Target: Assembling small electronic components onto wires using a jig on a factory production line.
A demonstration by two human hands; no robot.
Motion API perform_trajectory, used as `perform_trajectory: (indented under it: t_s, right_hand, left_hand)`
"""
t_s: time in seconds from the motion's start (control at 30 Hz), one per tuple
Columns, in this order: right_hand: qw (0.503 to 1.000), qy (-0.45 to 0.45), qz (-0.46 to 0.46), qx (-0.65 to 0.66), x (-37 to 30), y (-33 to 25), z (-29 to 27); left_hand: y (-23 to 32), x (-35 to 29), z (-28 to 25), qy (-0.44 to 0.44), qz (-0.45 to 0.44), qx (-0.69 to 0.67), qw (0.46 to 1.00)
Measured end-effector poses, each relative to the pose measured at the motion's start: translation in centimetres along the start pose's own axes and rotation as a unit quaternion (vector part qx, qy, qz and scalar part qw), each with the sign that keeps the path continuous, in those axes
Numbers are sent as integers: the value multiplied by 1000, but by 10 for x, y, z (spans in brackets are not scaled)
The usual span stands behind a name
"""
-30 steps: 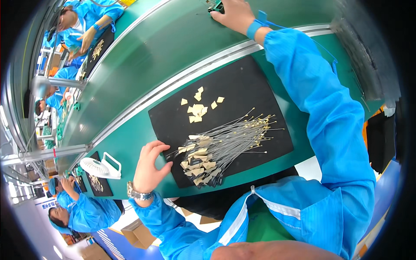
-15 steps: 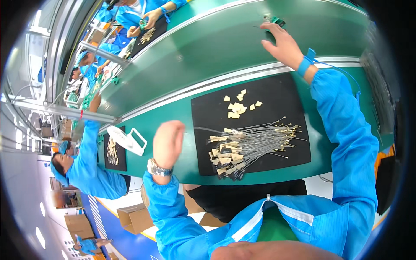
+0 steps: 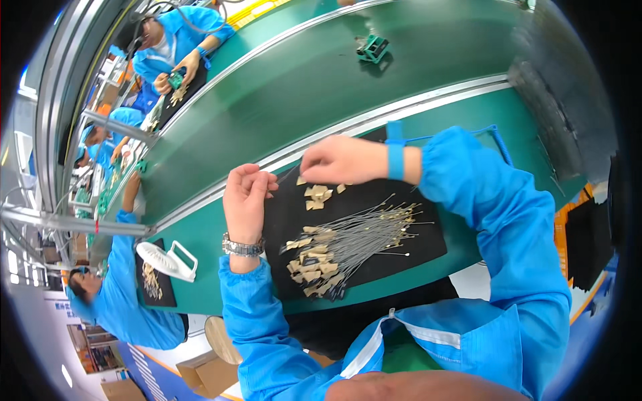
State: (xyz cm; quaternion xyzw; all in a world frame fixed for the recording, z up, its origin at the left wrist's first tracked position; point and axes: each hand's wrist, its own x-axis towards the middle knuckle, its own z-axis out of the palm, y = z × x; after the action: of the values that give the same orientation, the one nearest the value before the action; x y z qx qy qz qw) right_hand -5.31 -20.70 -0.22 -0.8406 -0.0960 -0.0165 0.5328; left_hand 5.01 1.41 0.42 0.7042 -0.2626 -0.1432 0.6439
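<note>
My left hand (image 3: 245, 204) is raised over the left edge of the black mat (image 3: 428, 234), thumb and fingers closed in a pinch. A thin grey cable (image 3: 289, 174), faint and blurred, runs from its fingertips towards my right hand (image 3: 341, 160). My right hand is bent over the mat's far edge with its fingers pressed together; what they hold, if anything, is hidden. Below both hands lies a bundle of thin grey cables (image 3: 368, 234), with cream tape tabs (image 3: 314, 260) at their left ends. Loose cream tape pieces (image 3: 317, 196) lie just beyond the bundle.
A green device (image 3: 372, 49) sits on the green conveyor belt (image 3: 281, 100) past the metal rail. A white handled object (image 3: 167, 260) stands at the left beside another mat. Co-workers in blue (image 3: 127, 294) work along the line. A blue wrist-strap cord (image 3: 498, 140) trails at the right.
My right hand has left the green device and come back left and nearer, beside my left hand. The device now stands free on the belt. My left hand has moved slightly farther forward.
</note>
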Motion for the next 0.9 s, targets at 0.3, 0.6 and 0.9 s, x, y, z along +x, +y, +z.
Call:
perform_trajectory:
  t_s: [0.3, 0.6, 0.9]
  right_hand:
    - [965, 195, 2, -178, 11, 47, -15]
    - [963, 216, 10, -162, 16, 57, -20]
    - [989, 20, -90, -118, 8, 24, -20]
  left_hand:
    - [-33, 39, 10, -127, 196, 478, 847]
    - [-19, 58, 23, -161, 271, 451, 835]
    - [42, 42, 39, -181, 392, 512, 743]
